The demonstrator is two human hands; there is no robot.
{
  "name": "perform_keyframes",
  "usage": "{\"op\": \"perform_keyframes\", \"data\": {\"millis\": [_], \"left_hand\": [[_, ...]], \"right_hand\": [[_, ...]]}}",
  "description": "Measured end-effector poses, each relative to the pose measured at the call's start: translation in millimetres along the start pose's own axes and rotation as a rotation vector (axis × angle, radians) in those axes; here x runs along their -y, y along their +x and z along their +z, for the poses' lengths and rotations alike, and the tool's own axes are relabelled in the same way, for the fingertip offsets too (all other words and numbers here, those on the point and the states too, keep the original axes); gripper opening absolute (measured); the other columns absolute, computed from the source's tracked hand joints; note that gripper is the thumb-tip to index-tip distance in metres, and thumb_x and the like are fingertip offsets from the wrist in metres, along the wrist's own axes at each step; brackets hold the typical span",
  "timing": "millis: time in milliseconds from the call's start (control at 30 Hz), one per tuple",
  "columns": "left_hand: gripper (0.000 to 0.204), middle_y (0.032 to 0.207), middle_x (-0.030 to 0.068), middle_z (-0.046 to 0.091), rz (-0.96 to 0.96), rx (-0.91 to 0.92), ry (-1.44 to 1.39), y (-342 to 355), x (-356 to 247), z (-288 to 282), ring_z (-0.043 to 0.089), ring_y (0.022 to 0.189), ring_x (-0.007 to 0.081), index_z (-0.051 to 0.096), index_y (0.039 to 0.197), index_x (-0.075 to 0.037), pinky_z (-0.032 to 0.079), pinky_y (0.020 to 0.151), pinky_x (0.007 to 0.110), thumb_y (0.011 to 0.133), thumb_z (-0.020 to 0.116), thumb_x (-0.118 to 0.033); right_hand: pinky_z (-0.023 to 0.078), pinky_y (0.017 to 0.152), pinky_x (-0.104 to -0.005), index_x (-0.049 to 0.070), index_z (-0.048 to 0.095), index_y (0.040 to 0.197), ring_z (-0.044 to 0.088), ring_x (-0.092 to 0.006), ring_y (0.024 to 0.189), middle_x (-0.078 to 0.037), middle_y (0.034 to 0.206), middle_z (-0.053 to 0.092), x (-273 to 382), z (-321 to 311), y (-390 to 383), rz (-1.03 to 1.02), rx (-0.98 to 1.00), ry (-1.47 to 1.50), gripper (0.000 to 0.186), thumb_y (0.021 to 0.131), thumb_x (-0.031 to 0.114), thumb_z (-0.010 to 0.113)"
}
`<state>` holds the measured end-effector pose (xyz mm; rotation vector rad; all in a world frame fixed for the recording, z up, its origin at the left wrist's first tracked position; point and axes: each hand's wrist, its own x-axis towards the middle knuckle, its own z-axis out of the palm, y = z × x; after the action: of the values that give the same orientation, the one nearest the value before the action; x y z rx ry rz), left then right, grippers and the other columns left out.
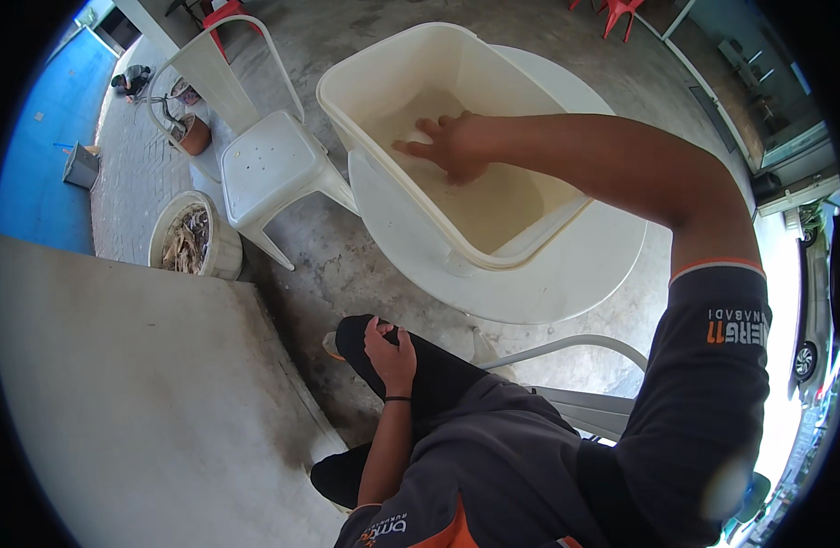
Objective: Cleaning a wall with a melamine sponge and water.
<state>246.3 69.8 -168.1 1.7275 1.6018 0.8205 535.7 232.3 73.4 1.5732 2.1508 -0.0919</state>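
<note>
A large cream plastic tub (520, 84) stands on a round white table (566, 290). My right arm reaches over its side. Inside, my right hand (458, 148) hovers over or touches the pale contents, fingers spread and nothing seen in them. Whether the tan layer at the bottom is cloudy liquid or something fine, I cannot tell. My left hand (390, 356) rests on my dark-trousered knee, fingers loosely bent and apart, with no object in it. A dark band circles the left wrist.
A white metal chair (274, 160) stands left of the table. Beside it is a white bucket (224, 251) of dry scraps. A low pale wall (146, 365) fills the lower left. Farther off are a potted plant (194, 135), a crouching person (132, 82) and red chairs (619, 11).
</note>
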Motion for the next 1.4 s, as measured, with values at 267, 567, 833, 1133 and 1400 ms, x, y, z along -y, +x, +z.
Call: {"op": "perform_keyframes", "data": {"millis": [267,567,833,1133,1400], "left_hand": [[0.050,0.100,0.0100,0.058,0.060,-0.012,0.041,-2.5,-0.5,-4.7,0.055,0.098,0.0275,0.045,0.125,0.002,0.039,0.090,0.041,0.080,0.065,-0.011],[0.051,0.099,0.0088,0.058,0.103,-0.052,0.065,-6.9,-1.1,-7.3,0.056,0.096,0.0261,0.044,0.126,0.000,0.039,0.090,0.040,0.079,0.063,-0.007],[0.050,0.098,0.0093,0.059,0.086,-0.105,0.059,-12.6,4.6,-8.2,0.055,0.097,0.0287,0.045,0.125,0.001,0.040,0.089,0.042,0.079,0.063,-0.010],[0.042,0.096,0.0111,0.060,0.009,-0.388,-0.186,-21.4,20.9,-25.8,0.057,0.094,0.0304,0.051,0.118,-0.003,0.043,0.085,0.042,0.079,0.065,-0.011],[0.049,0.114,0.0182,0.058,-0.936,-0.302,0.303,-136.5,144.1,-21.7,0.053,0.109,0.0375,0.054,0.114,-0.004,0.039,0.091,0.052,0.089,0.051,-0.046]], "right_hand": [[0.041,0.094,-0.0434,0.016,0.049,0.136,0.048,-0.0363,0.116,-0.020,0.133,0.044,-20.7,-40.1,5.6,-0.044,0.315,0.507,0.059,0.078,0.023,0.053],[0.043,0.066,-0.0304,0.003,0.062,0.068,0.052,-0.0165,0.063,-0.004,0.064,0.056,-37.4,-72.2,-25.2,-0.008,-0.268,0.920,0.052,0.089,0.050,0.054],[0.039,0.053,-0.0392,-0.001,0.053,0.062,0.043,-0.0211,0.051,-0.010,0.052,0.045,-37.8,-69.1,-8.8,-0.064,-0.556,0.866,0.048,0.088,0.038,0.058],[0.045,0.080,-0.0368,-0.004,0.062,0.087,0.058,-0.0338,0.083,-0.020,0.084,0.061,-58.5,-86.7,-32.9,-0.055,-0.414,0.325,0.050,0.093,0.045,0.054],[0.038,0.093,-0.0271,0.008,0.051,0.132,0.053,-0.0172,0.110,-0.005,0.130,0.054,77.2,-196.2,-92.5,-0.464,-0.794,0.515,0.049,0.091,0.035,0.054]]}}
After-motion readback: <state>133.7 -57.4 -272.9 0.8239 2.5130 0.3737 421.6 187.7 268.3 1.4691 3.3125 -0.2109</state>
